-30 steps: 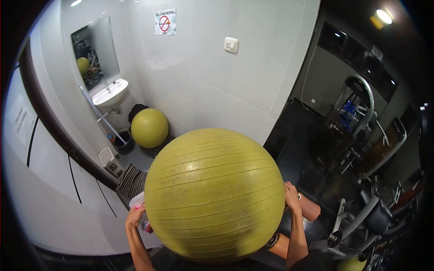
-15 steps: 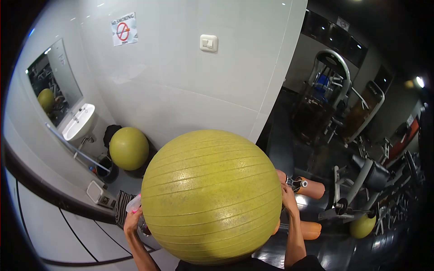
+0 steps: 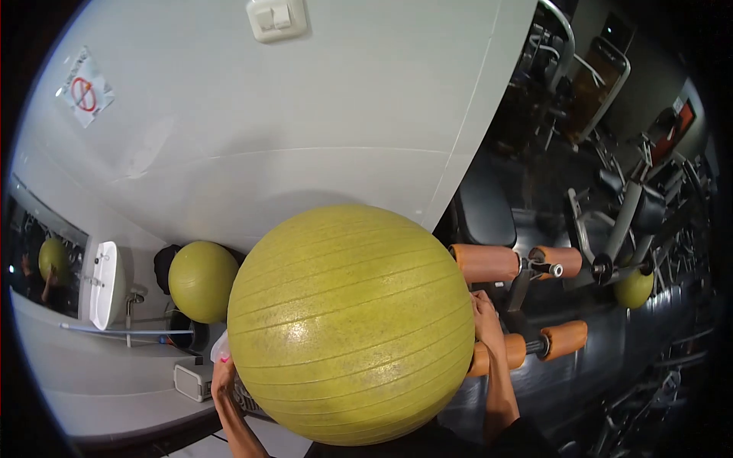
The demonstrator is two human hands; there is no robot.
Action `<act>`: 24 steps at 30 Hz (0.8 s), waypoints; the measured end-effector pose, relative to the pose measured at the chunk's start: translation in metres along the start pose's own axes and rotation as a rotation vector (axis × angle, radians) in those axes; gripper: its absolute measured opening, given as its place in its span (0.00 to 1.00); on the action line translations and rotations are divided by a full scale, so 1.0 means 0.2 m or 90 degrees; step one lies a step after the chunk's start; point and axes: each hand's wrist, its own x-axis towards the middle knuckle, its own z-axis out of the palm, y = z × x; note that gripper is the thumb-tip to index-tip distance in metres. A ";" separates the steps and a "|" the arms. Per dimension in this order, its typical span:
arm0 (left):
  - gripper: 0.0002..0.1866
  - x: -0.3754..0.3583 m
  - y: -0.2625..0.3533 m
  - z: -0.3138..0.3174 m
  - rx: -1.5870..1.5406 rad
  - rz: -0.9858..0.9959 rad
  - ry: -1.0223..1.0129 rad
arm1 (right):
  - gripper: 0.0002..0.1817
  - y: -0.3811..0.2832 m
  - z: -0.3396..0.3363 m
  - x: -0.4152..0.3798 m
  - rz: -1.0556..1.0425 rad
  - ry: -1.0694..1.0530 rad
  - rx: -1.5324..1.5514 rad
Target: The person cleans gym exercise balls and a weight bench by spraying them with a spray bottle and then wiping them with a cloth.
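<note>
A large yellow-green exercise ball (image 3: 351, 324) with ridged bands fills the middle of the head view, held between my two hands. My left hand (image 3: 223, 375) presses against its left side, fingers partly hidden. A whitish, see-through item (image 3: 219, 347) with a bit of pink shows at that hand; I cannot make out what it is. On the opposite side my right hand (image 3: 486, 317) grips the ball, its fingers bent against the surface.
A second yellow-green ball (image 3: 203, 282) rests by the wall near a sink (image 3: 108, 285) and a dark bucket (image 3: 197, 336). Bench with orange foam rollers (image 3: 489, 262) stands close on the right. Farther off are gym machines and another ball (image 3: 634, 288). The grey wall (image 3: 328, 114) rises ahead.
My view has tilted down and turned, so the light switch and sign sit higher and further left. More of the foam rollers shows. The ball stays between my hands.
</note>
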 end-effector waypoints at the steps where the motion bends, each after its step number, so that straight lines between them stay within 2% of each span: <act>1: 0.25 0.04 0.00 -0.02 0.008 -0.011 -0.007 | 0.22 0.05 0.04 0.02 0.010 -0.012 0.014; 7: 0.29 0.28 0.19 -0.08 0.098 -0.024 -0.014 | 0.23 0.04 0.26 0.03 0.095 0.028 0.029; 9: 0.30 0.43 0.17 -0.16 0.072 0.025 -0.047 | 0.23 0.04 0.35 0.02 0.120 0.039 0.032; 12: 0.31 0.59 0.23 -0.23 0.129 -0.016 -0.082 | 0.24 0.03 0.49 0.00 0.129 0.059 0.052; 14: 0.27 0.69 0.23 -0.27 0.211 -0.021 -0.069 | 0.24 0.07 0.59 -0.04 0.131 0.072 0.069; 16: 0.30 0.80 0.25 -0.30 0.132 0.029 -0.184 | 0.23 0.16 0.75 -0.11 0.181 0.134 0.198; 18: 0.28 0.93 0.21 -0.35 0.112 0.119 -0.255 | 0.23 0.09 0.86 -0.18 0.208 0.132 0.180; 20: 0.25 1.01 0.12 -0.38 0.042 0.163 -0.265 | 0.22 0.20 1.00 -0.28 0.265 0.130 0.159; 21: 0.23 1.08 0.03 -0.47 0.097 0.112 -0.290 | 0.22 0.25 1.08 -0.35 0.281 0.119 0.157; 22: 0.17 1.07 0.00 -0.47 0.096 0.150 -0.234 | 0.20 0.29 1.13 -0.41 0.292 0.113 0.201; 24: 0.24 1.12 -0.06 -0.56 0.193 0.061 -0.301 | 0.19 0.34 1.25 -0.50 0.315 0.110 0.236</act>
